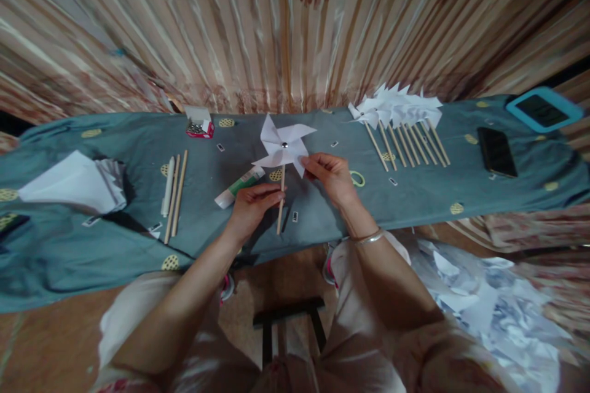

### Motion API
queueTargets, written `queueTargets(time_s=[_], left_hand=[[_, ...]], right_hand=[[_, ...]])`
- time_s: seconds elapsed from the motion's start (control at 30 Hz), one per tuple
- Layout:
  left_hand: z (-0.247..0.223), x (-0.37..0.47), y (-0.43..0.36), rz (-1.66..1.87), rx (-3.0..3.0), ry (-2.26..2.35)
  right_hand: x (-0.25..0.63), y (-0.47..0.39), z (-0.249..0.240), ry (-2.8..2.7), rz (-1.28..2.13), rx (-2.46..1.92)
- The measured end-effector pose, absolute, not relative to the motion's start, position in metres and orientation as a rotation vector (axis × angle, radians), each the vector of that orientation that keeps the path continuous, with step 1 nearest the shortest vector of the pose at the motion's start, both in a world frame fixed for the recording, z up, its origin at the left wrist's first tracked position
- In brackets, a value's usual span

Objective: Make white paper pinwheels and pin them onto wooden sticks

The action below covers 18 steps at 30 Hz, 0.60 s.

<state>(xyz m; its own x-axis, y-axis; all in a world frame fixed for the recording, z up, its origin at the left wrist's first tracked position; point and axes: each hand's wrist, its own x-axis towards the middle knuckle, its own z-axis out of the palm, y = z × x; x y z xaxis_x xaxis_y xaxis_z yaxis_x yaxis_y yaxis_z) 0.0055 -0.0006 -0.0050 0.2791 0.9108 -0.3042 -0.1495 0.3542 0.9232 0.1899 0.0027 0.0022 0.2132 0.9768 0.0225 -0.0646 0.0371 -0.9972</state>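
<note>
A white paper pinwheel [276,138] with a silver pin at its centre is held upright over the middle of the table. My left hand [251,209] pinches its wooden stick [281,202] partway down. My right hand [330,177] has thumb and finger closed on the lower right blade of the pinwheel. A green and white glue stick [239,186] lies just behind my left hand. Beside my right hand rests a pair of scissors, of which only a yellow-green handle loop [357,178] shows.
Several finished pinwheels [401,107] lie in an overlapping row at right, near a phone [496,151] and a blue-framed device [544,109]. Leftward are a small box of pins [200,124], wooden sticks [180,193], a white pen [168,187] and stacked paper [74,184]. Paper scraps [498,313] fill a bag below right.
</note>
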Motion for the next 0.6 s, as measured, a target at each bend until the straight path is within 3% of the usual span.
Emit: queueTargets(time_s=[0.6], left_hand=[[-0.005, 0.006, 0.0, 0.882, 0.965, 1.016]], right_hand=[[0.176, -0.002, 0.005, -1.053, 1.173, -1.248]])
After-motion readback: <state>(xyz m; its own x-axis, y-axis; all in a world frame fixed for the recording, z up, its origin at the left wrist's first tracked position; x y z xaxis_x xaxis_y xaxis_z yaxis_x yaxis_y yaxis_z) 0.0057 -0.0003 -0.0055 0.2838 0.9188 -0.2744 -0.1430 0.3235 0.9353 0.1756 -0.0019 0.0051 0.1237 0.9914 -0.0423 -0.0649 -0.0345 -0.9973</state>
